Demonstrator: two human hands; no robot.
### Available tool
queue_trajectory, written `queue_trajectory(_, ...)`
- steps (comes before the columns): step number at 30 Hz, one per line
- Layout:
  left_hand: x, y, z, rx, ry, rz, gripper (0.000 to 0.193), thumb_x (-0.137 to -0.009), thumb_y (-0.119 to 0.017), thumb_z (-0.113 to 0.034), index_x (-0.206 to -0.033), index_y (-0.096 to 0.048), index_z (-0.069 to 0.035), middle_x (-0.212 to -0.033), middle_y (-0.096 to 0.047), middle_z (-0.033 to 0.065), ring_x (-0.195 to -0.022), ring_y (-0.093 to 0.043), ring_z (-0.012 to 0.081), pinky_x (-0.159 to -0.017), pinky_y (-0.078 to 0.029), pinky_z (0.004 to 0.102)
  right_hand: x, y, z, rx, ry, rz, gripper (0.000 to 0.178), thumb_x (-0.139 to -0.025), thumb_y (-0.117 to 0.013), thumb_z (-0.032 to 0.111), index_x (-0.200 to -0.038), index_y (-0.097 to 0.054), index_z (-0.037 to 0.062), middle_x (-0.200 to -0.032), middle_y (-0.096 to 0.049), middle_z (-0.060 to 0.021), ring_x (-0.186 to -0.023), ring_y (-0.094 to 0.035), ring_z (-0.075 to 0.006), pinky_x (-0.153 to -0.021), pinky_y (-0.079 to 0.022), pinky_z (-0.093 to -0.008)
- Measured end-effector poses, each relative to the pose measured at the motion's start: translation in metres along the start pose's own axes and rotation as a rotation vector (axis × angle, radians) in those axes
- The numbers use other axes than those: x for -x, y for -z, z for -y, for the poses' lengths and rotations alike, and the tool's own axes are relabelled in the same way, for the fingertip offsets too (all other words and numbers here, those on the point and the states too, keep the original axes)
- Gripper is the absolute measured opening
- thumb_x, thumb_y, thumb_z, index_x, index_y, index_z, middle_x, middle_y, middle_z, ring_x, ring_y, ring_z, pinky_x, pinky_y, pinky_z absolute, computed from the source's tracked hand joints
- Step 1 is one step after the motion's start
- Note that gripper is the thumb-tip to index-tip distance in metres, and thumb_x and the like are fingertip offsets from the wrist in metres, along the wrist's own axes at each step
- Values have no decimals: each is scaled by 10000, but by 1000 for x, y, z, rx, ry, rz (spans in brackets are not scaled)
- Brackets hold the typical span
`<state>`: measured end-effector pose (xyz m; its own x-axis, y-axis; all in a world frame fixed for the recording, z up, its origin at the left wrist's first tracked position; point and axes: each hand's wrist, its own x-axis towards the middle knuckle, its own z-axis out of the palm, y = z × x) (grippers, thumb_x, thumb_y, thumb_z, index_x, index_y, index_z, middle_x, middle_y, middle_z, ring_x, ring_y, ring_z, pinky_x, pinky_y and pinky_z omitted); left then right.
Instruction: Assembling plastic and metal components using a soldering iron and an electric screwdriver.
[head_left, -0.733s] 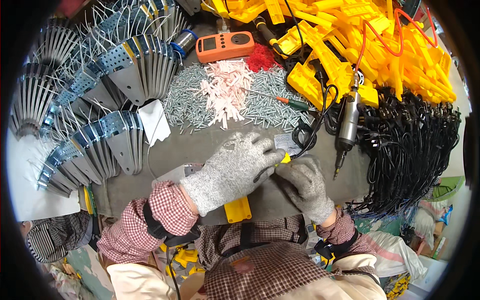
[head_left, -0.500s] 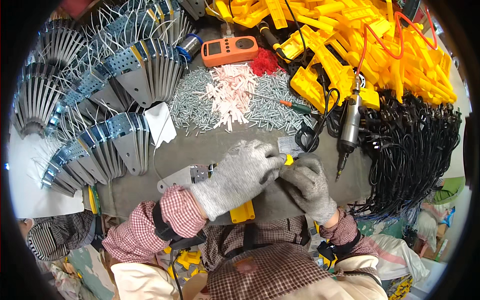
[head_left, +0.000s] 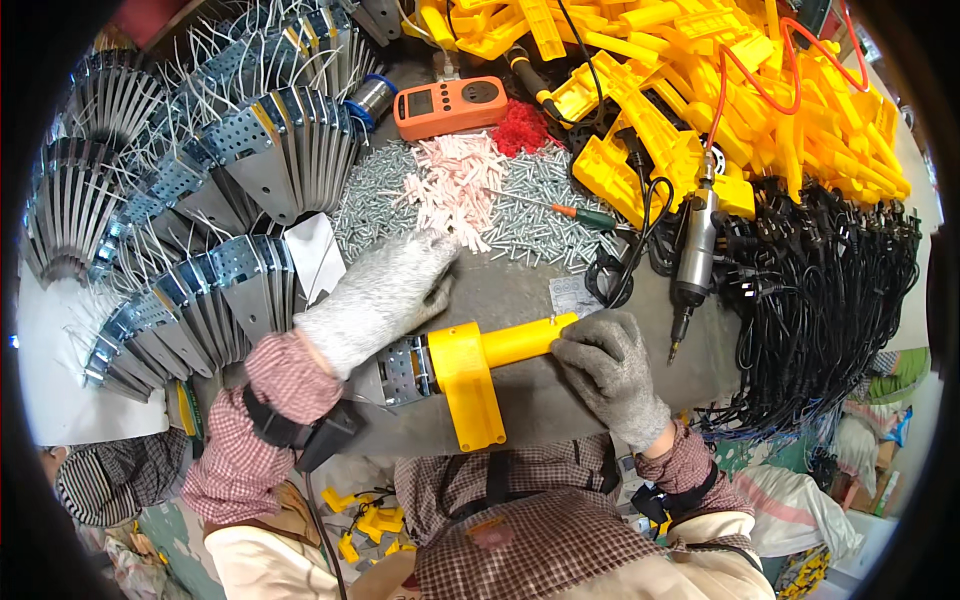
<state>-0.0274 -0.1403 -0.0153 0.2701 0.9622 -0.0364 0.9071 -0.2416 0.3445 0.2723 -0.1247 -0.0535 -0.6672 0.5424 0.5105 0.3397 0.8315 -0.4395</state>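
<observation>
A yellow plastic tool housing with a tubular handle lies at the near side of the bench. A perforated metal bracket joins its left end. My right hand, in a grey glove, is closed with its fingertips on the right end of the handle. My left hand, also gloved, stretches above the bracket. Its fingers reach the near edge of the pale pink sleeves, thumb apart from them, and nothing shows in it. Grey screws lie around the sleeves.
Metal brackets with white wires stand stacked at left. Behind are an orange meter and a solder spool. A screwdriver lies on the screws. At right are a power driver, yellow housings and black cables.
My left hand has left the handle end and moved left and away from me to the pink sleeves, uncovering the yellow housing. My right hand stays at the handle's end.
</observation>
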Motion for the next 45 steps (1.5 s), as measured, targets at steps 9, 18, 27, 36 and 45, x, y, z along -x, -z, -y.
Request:
queue_trajectory(9,31,8,-2,226,-291,72,376,-908,-599,-64,-1281,-636,-87,-1118,-671,136,-1070,-631,337,-948,-502,426,0,-3,0,-47,-67,8,357,-721,-796,14,-1040,-654,87,-1091,-627,-93,-1045,-596,-352,-885,-513,-452)
queue_trajectory(18,47,13,-17,97,-240,76,586,-907,-624,-74,-1477,-506,-132,-1070,-696,144,-915,-681,327,-842,-551,422,10,8,0,80,-147,-93,408,-762,-798,30,-1131,-626,66,-1152,-593,-140,-1130,-568,-365,-942,-491,-463)
queue_trajectory(27,12,-34,-73,132,-120,-18,601,-925,-701,-364,-1432,-537,-86,-1305,-627,172,-1245,-575,369,-1069,-452,476,-8,54,-48,507,-835,-70,864,-859,-763,324,-1526,-305,22,-1332,-529,-290,-1069,-644,-463,-832,-568,-502)
queue_trajectory(36,7,-38,-77,-13,-117,65,625,-961,-629,-402,-1519,-456,-181,-1276,-566,147,-1163,-568,357,-997,-477,476,-21,53,-78,535,-761,-153,866,-813,-718,286,-1512,-306,-16,-1089,-649,-275,-884,-702,-440,-766,-575,-486)
queue_trajectory(45,6,-45,-83,-29,-158,-67,574,-974,-599,-387,-1472,-501,-120,-1074,-613,167,-993,-623,355,-916,-497,475,-42,84,-29,-1830,-189,-445,617,-939,-646,232,-1473,-419,24,-1411,-491,-180,-1121,-597,-273,-1060,-423,-527)
